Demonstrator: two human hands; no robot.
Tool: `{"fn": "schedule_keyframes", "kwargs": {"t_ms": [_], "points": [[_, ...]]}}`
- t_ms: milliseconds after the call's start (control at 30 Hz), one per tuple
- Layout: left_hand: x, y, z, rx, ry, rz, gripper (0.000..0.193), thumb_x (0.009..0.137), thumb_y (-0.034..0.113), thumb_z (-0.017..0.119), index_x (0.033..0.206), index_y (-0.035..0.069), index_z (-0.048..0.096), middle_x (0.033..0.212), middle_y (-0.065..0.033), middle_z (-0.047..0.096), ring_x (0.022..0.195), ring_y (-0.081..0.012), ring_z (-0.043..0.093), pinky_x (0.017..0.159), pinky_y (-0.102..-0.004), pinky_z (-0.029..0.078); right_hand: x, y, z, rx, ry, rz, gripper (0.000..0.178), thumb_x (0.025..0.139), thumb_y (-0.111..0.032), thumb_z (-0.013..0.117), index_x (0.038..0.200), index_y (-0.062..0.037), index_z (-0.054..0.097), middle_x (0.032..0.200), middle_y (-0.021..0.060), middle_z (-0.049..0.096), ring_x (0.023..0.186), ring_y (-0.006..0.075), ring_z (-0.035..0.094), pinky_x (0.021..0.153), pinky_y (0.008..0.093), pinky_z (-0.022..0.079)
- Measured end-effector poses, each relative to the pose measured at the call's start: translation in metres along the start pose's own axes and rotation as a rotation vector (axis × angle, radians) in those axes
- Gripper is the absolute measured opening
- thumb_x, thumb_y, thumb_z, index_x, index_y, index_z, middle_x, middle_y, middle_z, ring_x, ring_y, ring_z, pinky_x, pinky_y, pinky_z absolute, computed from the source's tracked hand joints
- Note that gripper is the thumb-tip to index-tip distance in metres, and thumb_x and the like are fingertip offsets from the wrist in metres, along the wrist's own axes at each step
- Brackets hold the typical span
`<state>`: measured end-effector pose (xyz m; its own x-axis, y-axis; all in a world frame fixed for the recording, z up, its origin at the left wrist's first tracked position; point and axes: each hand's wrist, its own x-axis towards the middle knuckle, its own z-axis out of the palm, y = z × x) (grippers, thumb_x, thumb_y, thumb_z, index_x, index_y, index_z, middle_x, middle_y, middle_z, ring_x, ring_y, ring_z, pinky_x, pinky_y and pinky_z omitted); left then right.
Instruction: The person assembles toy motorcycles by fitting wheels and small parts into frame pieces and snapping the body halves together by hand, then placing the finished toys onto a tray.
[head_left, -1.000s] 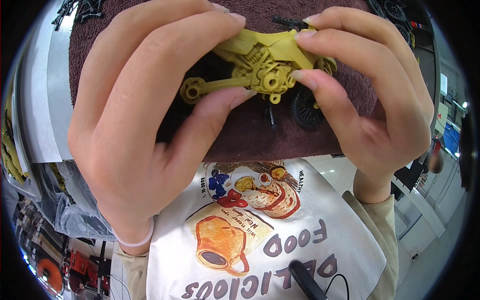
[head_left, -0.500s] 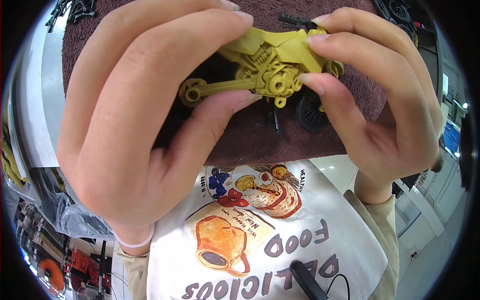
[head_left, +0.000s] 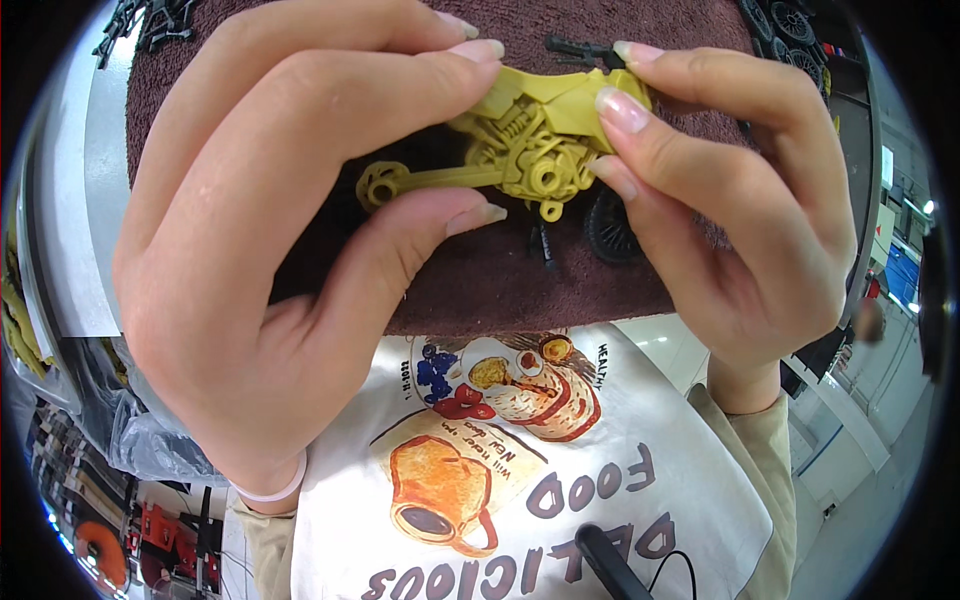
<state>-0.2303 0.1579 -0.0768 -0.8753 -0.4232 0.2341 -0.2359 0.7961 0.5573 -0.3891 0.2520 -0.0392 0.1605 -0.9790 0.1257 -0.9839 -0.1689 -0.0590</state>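
A yellow toy motorcycle (head_left: pixel 545 172) is held side-on between my two hands above a brown cloth. My left hand (head_left: pixel 255 215) grips its rear: the fingertips are on the seat end, and the thumb is by the swingarm (head_left: pixel 440 180). My right hand (head_left: pixel 740 195) pinches the front of the body between fingers and thumb, with the index fingertip by the black handlebar (head_left: pixel 580 48). Below the right thumb shows a black spoked wheel (head_left: pixel 608 228); its join is hidden behind that hand. A thin black part (head_left: pixel 543 245) hangs under the engine.
The brown towel-like cloth (head_left: pixel 480 290) covers the work surface. Black small parts (head_left: pixel 160 20) lie at the far left, and several black wheels (head_left: pixel 792 22) at the far right. Clear plastic bags (head_left: pixel 150 430) hang left of me. A black rod (head_left: pixel 610 560) stands at my chest.
The toy's front has shifted slightly left and down. My right hand has moved left with it, its index and middle fingers resettled on the front; my left hand keeps its hold.
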Motion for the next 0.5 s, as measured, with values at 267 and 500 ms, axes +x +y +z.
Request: {"fn": "schedule_keyframes", "kwargs": {"t_ms": [267, 500], "points": [[0.0, 0.006, 0.001, -0.106, 0.084, -0.113, 0.041, 0.066, -0.006, 0.074, 0.106, -0.007, 0.063, 0.112, -0.0198, 0.061, 0.104, -0.0276, 0.062, 0.091, -0.0337, 0.05, -0.015, 0.011, 0.018, 0.061, 0.154, -0.046, 0.029, 0.061, 0.005, 0.078, 0.089, 0.0055, 0.068, 0.095, 0.0204, 0.064, 0.082, 0.0306, 0.064, 0.069, 0.0337, 0.054], [-0.007, -0.014, 0.004, -0.243, 0.127, 0.068, 0.047, 0.064, 0.002, 0.072, 0.11, -0.008, 0.063, 0.116, -0.0226, 0.061, 0.113, -0.036, 0.058, 0.099, -0.0418, 0.044, -0.029, 0.032, 0.044, 0.323, 0.47, -0.117, 0.027, 0.066, 0.004, 0.076, 0.091, 0.0053, 0.068, 0.098, 0.0219, 0.064, 0.083, 0.0305, 0.065, 0.072, 0.0345, 0.055]]}}
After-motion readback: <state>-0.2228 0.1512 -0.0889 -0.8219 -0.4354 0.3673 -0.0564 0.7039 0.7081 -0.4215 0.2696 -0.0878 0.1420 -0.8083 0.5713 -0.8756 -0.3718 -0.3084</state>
